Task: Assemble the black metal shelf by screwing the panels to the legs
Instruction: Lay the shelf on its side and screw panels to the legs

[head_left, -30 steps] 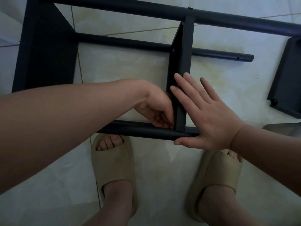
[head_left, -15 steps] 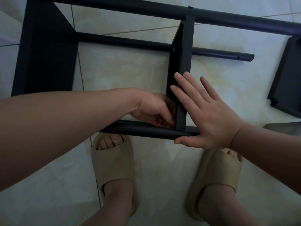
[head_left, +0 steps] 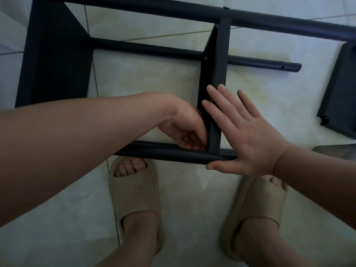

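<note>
At the far left, a wide black metal shelf panel (head_left: 55, 60) sits on the pale tiled floor (head_left: 154, 83), joined to long round black metal legs. My left hand (head_left: 185, 130) reaches in from the left, fingers curled down into the corner where the narrow black metal panel (head_left: 217, 74) meets the nearest black leg tube (head_left: 163, 152). The fingertips touch that joint, but I cannot tell whether they pinch anything. The narrow panel stands on edge just right of this hand and runs up to the far leg (head_left: 173, 13). A small screw head (head_left: 205, 58) shows where it crosses the middle leg (head_left: 154, 49). My right hand (head_left: 248, 139) lies flat and spread against the panel's right side, fingers straight, thumb along the near leg. Farther right, well apart, a loose black metal panel (head_left: 341, 89) lies on the floor. Below are my beige slides (head_left: 134, 191).
</note>
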